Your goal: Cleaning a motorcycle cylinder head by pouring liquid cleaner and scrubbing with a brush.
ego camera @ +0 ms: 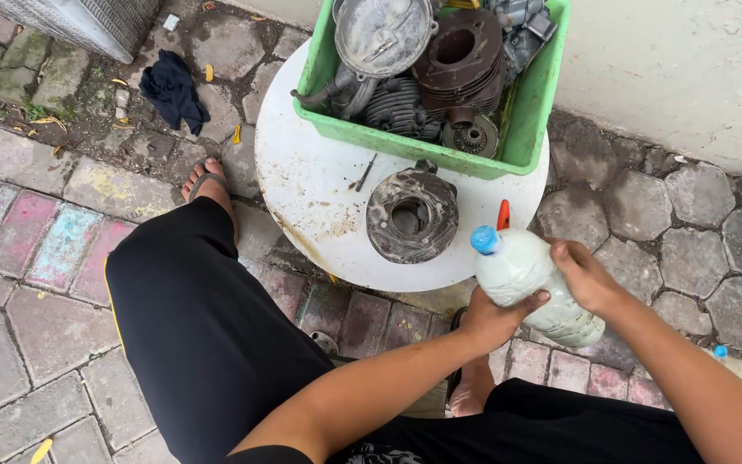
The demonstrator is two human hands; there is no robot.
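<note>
Bottle, plastic with a blue cap, is held tilted at lower right, cap toward the grimy cylinder on the counter; left hand is clenched beneath, right hand apparently clasped on top.

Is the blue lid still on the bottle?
Yes, shut. The blue cap sits on the neck of the plastic bottle, which both hands, left hand and right hand, hold tilted.

Single view, worn on the head, facing steeply downward over the wearer's own lap and forearms. It looks forward onto a round white worktop at close range, with paved ground filling the surrounding frame.
</note>
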